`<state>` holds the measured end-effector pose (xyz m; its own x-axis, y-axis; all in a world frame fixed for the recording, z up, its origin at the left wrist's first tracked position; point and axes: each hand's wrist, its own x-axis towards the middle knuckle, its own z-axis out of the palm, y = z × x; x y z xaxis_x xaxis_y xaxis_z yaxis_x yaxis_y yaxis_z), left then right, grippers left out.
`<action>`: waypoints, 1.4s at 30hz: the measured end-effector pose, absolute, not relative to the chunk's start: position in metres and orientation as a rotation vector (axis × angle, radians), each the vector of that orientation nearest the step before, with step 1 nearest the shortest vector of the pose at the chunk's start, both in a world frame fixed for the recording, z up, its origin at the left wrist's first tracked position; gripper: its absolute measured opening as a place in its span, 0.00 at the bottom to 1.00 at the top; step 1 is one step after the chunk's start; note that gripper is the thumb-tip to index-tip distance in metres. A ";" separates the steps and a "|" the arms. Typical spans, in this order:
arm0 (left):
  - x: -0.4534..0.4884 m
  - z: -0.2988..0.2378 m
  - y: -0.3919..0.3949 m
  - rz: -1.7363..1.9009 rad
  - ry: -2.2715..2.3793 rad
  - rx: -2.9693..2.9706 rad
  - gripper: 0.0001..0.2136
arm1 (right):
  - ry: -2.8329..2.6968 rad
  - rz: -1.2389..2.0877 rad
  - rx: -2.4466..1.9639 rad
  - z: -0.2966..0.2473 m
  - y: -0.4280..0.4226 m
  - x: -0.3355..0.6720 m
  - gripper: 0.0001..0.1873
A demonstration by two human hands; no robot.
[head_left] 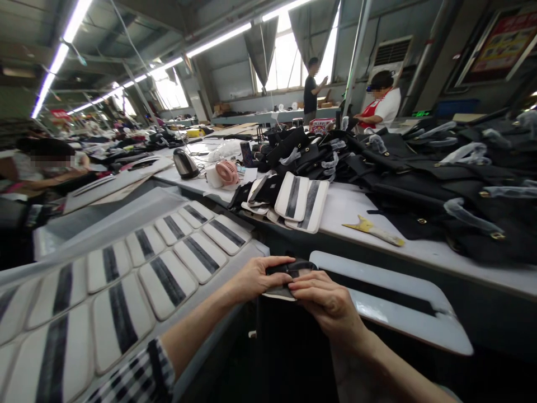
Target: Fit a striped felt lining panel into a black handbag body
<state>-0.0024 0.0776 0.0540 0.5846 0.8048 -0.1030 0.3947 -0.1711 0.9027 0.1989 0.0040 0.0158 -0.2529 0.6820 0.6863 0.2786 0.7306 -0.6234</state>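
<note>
Close in front of me, my left hand [254,278] and my right hand [323,299] grip a small black piece with a pale lower edge [281,292] between them. Both thumbs and fingers press on its top, close together. Fingers cover much of it, so its exact kind is unclear. Just right of my right hand lies a long white board with a dark slot [398,324]. Left of my hands, white rounded panels with a black stripe [168,280] lie in rows on a grey surface.
A stack of striped white panels [300,201] sits on the white table beyond, beside a yellow-handled tool [375,230]. Black bags [403,184] with plastic-wrapped parts pile up at the right. A kettle [185,164] and pink fan [227,172] stand farther back. Other people work around the room.
</note>
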 end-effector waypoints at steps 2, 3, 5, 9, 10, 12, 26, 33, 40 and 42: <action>-0.003 0.059 0.075 0.472 0.982 1.873 0.23 | -1.855 0.488 -0.744 0.017 0.002 0.200 0.11; -0.002 0.061 0.074 0.463 0.980 1.938 0.23 | -1.862 0.501 -0.745 0.017 0.001 0.201 0.11; -0.001 0.066 0.071 0.458 0.962 2.099 0.22 | -1.875 0.521 -0.745 0.019 -0.002 0.203 0.10; 0.001 0.065 0.066 0.443 0.850 2.350 0.22 | -1.930 0.498 -0.750 0.022 -0.013 0.206 0.09; 0.001 0.064 0.065 0.436 0.826 2.380 0.22 | -1.947 0.480 -0.751 0.023 -0.016 0.206 0.09; 0.001 0.061 0.064 0.423 0.803 2.427 0.22 | -1.976 0.437 -0.751 0.024 -0.022 0.207 0.10; 0.002 0.068 0.065 0.409 0.812 2.270 0.21 | -2.041 0.431 -0.803 0.032 -0.033 0.205 0.09; 0.003 0.073 0.065 0.404 0.864 2.137 0.27 | -2.062 0.198 -0.933 0.032 -0.018 0.198 0.09; 0.004 0.061 0.059 0.495 0.811 2.184 0.29 | -1.975 0.069 -0.869 0.023 -0.039 0.194 0.10; 0.005 0.058 0.058 0.507 0.798 2.217 0.29 | -1.986 0.063 -0.874 0.025 -0.044 0.194 0.10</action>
<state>0.0051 0.0581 0.0577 0.7318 0.6716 0.1162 0.3907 -0.5530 0.7359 0.1939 -0.0439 0.0250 -0.3109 0.6004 0.7368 0.5526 0.7449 -0.3739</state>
